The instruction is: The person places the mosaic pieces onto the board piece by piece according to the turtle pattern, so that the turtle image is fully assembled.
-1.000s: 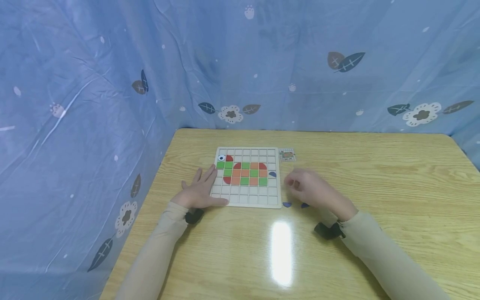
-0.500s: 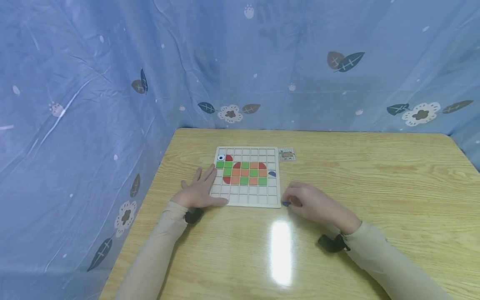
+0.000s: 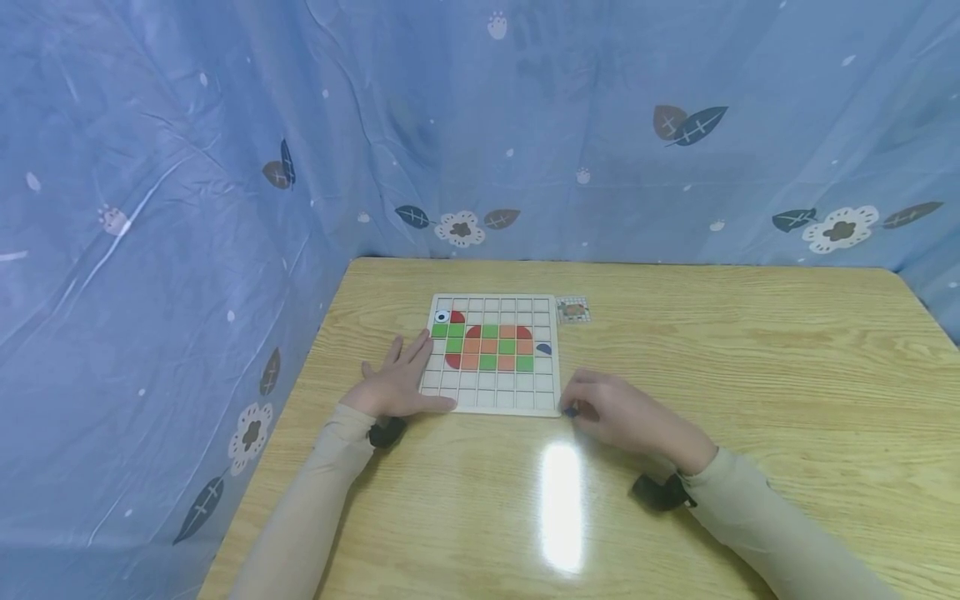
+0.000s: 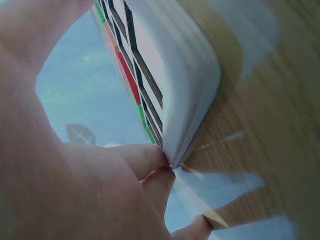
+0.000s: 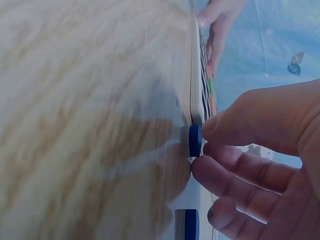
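A white grid board (image 3: pixel 480 401) lies on the table, with green, orange and red pieces set in its squares. A white round eye piece (image 3: pixel 442 317) is at its upper left, and a blue half-round piece (image 3: pixel 544 349) lies near its right edge. The left hand (image 3: pixel 397 388), fingers spread, rests along the board's left side and lower left corner. Beside the lower right corner, the right hand (image 3: pixel 618 415) pinches another blue half-round piece (image 5: pixel 195 140) between thumb and fingertips, low at the tabletop. A further blue piece (image 5: pixel 191 224) lies below those fingers in the right wrist view.
A small picture card (image 3: pixel 573 310) with a coloured grid pattern lies against the board's upper right corner. The wooden table (image 3: pixel 750 350) stretches to the right. A blue patterned curtain (image 3: pixel 600 125) hangs behind and to the left.
The right hand has come down from beside the board's right edge to the blue half-round piece near the lower right corner, and its fingertips now pinch it. The left hand has stayed put.
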Motion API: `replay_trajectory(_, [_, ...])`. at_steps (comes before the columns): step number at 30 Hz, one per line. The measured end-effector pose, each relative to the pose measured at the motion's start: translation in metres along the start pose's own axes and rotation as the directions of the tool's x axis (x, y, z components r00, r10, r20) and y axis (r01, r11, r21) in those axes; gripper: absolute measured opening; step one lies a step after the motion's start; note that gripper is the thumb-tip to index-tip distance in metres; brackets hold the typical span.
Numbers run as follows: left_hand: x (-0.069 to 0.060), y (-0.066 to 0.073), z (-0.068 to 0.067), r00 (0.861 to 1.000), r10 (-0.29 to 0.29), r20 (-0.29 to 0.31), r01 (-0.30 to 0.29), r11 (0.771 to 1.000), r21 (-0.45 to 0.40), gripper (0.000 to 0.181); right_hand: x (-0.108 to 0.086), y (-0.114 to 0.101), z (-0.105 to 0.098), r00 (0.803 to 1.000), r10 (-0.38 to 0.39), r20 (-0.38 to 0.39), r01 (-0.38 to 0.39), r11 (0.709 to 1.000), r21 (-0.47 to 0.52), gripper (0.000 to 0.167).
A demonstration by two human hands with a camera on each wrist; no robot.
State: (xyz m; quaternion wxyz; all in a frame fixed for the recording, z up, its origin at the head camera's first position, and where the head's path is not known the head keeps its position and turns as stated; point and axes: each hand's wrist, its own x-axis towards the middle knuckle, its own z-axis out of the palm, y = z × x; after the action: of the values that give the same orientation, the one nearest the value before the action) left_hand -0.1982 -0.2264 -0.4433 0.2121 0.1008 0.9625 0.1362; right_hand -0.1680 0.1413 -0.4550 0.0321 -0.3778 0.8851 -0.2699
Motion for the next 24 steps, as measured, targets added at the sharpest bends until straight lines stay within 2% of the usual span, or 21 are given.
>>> replay_trajectory(11, [0.0003, -0.0006, 0.0007, 1.000, -0.001, 0.001, 0.001, 1.000, 0.005, 0.121, -0.0015, -0.0030, 0.0029, 0.999, -0.043, 0.024, 0.042, 0.999, 0.004, 0.028])
replay_trajectory(14, [0.0003, -0.0002, 0.0004, 1.000, -0.001, 0.001, 0.001, 1.000, 0.003, 0.121, -0.0022, -0.0034, 0.0037, 0.998, -0.051, 0.023, 0.052, 0.998, -0.028, 0.028])
replay_trajectory(19, [0.0007, -0.0004, 0.0004, 1.000, -0.001, 0.004, 0.001, 1.000, -0.002, 0.121, -0.0032, -0.0037, 0.0056, 0.997, -0.077, -0.014, 0.075, 0.988, -0.135, 0.023])
replay_trajectory(22, [0.0008, -0.0007, 0.0006, 1.000, 0.000, 0.004, 0.000, 1.000, -0.003, 0.121, -0.0036, -0.0027, 0.0061, 0.997, -0.063, -0.039, 0.056, 0.982, -0.179, 0.022])
replay_trajectory(24, [0.0008, -0.0010, 0.0007, 1.000, 0.000, 0.003, 0.000, 1.000, -0.003, 0.121, -0.0040, -0.0015, 0.0057, 0.999, -0.028, -0.042, 0.020, 0.984, -0.180, 0.024])
